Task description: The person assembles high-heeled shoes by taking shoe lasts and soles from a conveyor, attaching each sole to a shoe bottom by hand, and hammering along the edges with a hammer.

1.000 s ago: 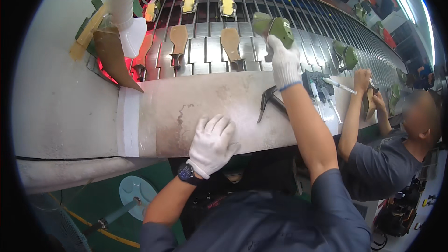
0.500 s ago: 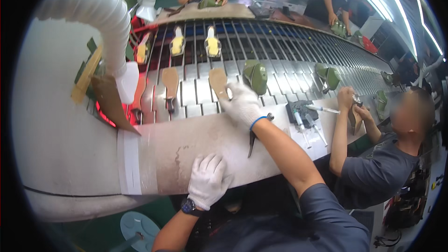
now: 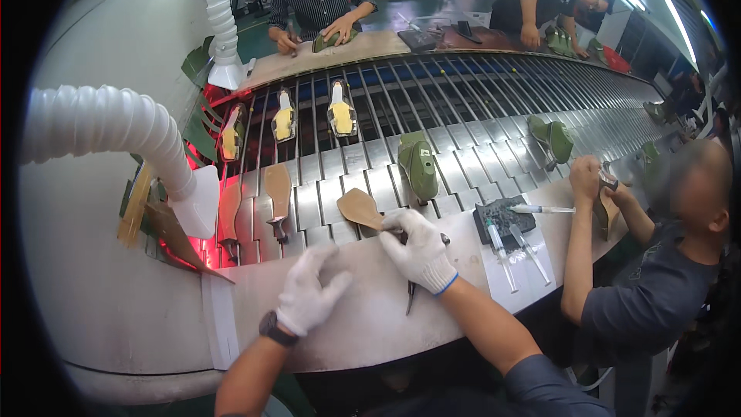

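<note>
My right hand (image 3: 420,249), in a white glove, pinches the near end of a tan shoe sole (image 3: 360,207) at the conveyor's edge. The sole's forepart points away to the left; its heel end is hidden by my fingers. Under that hand lies a dark metal hand tool (image 3: 410,298), mostly covered. My left hand (image 3: 307,292), also gloved and a little blurred, is over the bench (image 3: 363,301) with fingers apart, holding nothing. Left of the held sole, another tan sole with a dark heel (image 3: 278,194) and one more (image 3: 229,212) in red light lie on the conveyor (image 3: 316,177).
A green shoe (image 3: 418,168) stands right of the held sole, another (image 3: 550,139) farther right. Several yellow-and-white shoe bottoms (image 3: 341,112) rest on the far rollers. Syringes (image 3: 500,256) lie by a dark block (image 3: 503,220). A white hose (image 3: 108,120) hangs left. Co-workers (image 3: 652,262) work nearby.
My right hand has drawn the tan sole toward me and turned its forepart leftward. My left hand has lifted forward and to the left. The view has shifted, showing more of the far side.
</note>
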Action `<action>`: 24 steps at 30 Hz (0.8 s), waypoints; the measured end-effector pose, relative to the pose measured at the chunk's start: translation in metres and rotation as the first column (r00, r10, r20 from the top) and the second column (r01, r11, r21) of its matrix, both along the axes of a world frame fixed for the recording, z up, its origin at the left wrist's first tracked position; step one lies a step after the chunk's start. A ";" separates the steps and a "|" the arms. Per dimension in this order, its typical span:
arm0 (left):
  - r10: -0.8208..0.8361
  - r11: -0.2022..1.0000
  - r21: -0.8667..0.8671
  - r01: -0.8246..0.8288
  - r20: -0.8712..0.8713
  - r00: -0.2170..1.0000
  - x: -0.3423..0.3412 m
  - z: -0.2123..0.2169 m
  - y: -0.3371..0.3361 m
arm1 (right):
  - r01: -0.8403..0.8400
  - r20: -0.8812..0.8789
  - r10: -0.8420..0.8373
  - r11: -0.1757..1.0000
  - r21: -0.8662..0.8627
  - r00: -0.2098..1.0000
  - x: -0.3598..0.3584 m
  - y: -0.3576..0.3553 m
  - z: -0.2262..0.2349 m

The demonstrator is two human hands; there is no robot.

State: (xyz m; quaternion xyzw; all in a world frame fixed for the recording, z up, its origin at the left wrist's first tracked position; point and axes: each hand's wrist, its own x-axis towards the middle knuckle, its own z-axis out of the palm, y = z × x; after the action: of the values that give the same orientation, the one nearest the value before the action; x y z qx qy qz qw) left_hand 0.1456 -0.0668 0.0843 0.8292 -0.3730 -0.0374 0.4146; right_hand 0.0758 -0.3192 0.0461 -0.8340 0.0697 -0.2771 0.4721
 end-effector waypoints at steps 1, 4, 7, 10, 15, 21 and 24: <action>0.038 0.999 0.017 -0.039 0.015 0.999 0.030 -0.003 -0.015 | -0.067 -0.034 0.067 0.998 0.001 0.997 -0.004 0.003 0.013; 0.173 0.975 0.151 -0.163 -0.059 0.983 0.129 -0.017 -0.070 | -0.116 0.084 0.118 0.993 -0.033 0.989 0.001 -0.002 0.002; 0.271 0.932 0.239 -0.272 0.040 0.962 0.227 -0.040 -0.121 | -0.138 0.032 0.137 0.989 0.058 0.990 0.003 0.002 0.006; 0.449 0.861 0.284 -0.423 -0.032 0.893 0.278 -0.036 -0.200 | -0.107 -0.017 0.109 0.991 0.086 0.994 0.002 -0.002 0.013; 0.686 0.710 0.273 -0.650 -0.056 0.726 0.332 -0.061 -0.289 | -0.129 -0.018 0.131 0.989 0.077 0.991 0.002 0.000 0.007; 0.664 0.700 0.298 -0.649 0.064 0.745 0.312 -0.055 -0.281 | -0.108 0.031 0.105 0.989 0.102 0.994 0.002 -0.007 0.006; 0.570 0.805 0.160 -0.571 0.056 0.820 0.277 -0.048 -0.205 | -0.069 0.112 0.055 0.989 0.127 0.992 0.003 -0.001 0.007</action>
State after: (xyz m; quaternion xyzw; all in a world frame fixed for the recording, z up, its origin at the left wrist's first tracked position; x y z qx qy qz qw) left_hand 0.4230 -0.2721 0.0363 0.9352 -0.1032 0.0592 0.3337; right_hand 0.0792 -0.3200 0.0526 -0.7868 0.0361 -0.3018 0.5372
